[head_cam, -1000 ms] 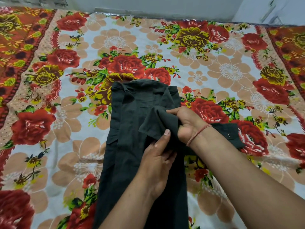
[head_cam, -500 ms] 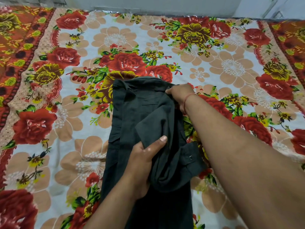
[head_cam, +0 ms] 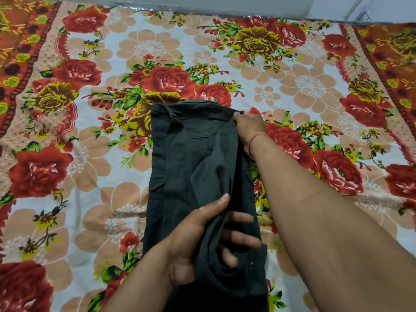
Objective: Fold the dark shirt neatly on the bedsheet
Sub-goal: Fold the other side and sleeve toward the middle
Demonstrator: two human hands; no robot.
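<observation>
The dark shirt (head_cam: pixel 191 154) lies as a long narrow strip down the middle of the floral bedsheet (head_cam: pixel 112 176), collar end away from me. Its right sleeve is folded over the body and runs down toward me. My left hand (head_cam: pixel 202 239) grips that sleeve low down, thumb on top and fingers spread beneath the cloth. My right hand (head_cam: pixel 247 124) pinches the shirt's top right shoulder corner against the sheet; a red thread sits on its wrist. The shirt's lower end runs out of view at the bottom.
The bedsheet with red roses and peach flowers covers the whole bed. A pale wall (head_cam: pixel 202 3) runs along the far edge. Orange patterned borders (head_cam: pixel 13 52) line the sheet's left and right sides.
My right hand moved up from the sleeve's middle to the shoulder corner. My left hand drew the sleeve down along the shirt's body, and the cuff that lay on the sheet at right now rests on the shirt.
</observation>
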